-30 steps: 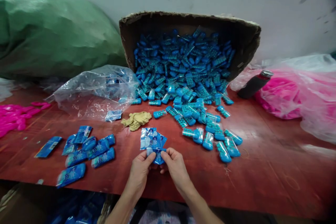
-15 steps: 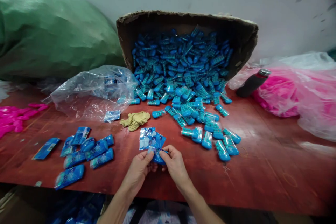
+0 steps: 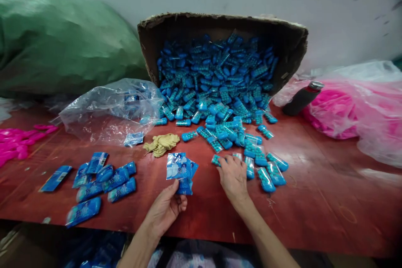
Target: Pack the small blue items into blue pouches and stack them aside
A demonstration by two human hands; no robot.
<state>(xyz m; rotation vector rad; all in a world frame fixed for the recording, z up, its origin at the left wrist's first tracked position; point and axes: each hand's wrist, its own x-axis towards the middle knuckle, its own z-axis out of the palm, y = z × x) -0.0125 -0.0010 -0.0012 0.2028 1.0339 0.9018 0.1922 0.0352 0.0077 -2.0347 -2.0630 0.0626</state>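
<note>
1. Right hand (image 3: 233, 176) swung over to one pack (image 3: 215, 160) on the table (image 3: 314, 209), mostly covered, so can't tell if it's gripped.
2. Left hand (image 3: 166, 206) pinches one wrapper (image 3: 186, 186).
3. One box (image 3: 290, 56), packs (image 3: 220, 75) too jumbled to count.

The left hand (image 3: 168, 209) and right hand (image 3: 234, 178) were bare, as were the left forearm (image 3: 138, 243) and right forearm (image 3: 264, 232). Below the grip showed a pale, lavender-tinged, patterned fabric garment (image 3: 196, 258) with dark, strap-like bands (image 3: 165, 256).

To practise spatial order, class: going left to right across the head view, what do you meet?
Loose pink pieces, pile of printed blue packets, left hand holding a blue wrapper, right hand, dark bottle.
</note>
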